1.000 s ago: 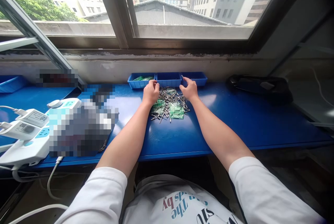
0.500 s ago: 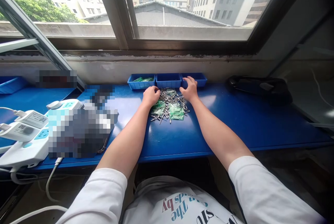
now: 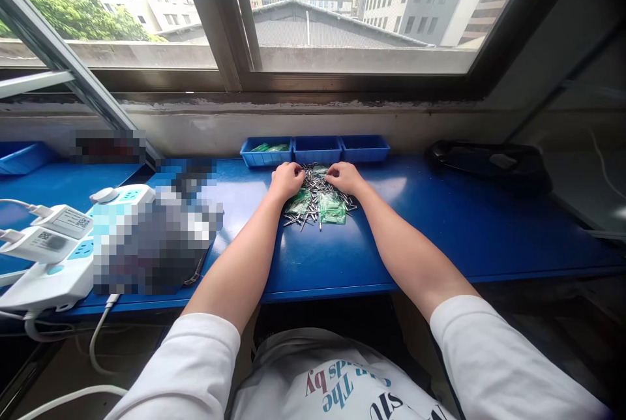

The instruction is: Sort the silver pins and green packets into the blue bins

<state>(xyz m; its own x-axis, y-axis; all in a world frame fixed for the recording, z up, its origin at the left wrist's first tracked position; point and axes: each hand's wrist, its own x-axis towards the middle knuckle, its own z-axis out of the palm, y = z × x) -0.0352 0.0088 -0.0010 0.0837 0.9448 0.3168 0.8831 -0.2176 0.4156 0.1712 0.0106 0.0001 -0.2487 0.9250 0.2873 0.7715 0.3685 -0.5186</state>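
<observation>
A loose pile of small metal pins (image 3: 309,211), some silver and some dark, lies on the blue table. Mixed in with them are green-tinted clear plastic packets, one packet (image 3: 332,208) at the front and another packet (image 3: 299,199) on the left. My left hand (image 3: 287,180) rests at the pile's left edge, fingers curled together; what they hold is hidden. Over the back right of the pile is my right hand (image 3: 345,179), its fingers bent down and drawn in toward the thumb. Anything between those fingertips is too small to name.
Behind the pile stand three blue bins in a row: the left bin (image 3: 267,158) holds green packets, then a middle bin (image 3: 317,158) and a right bin (image 3: 366,155). A white power strip (image 3: 68,280) with plugs sits left. A black bag-like object (image 3: 489,165) lies right.
My right hand has come back from the front of the right bin to the pile, and its spread fingers have closed in. My left hand has shifted slightly right.
</observation>
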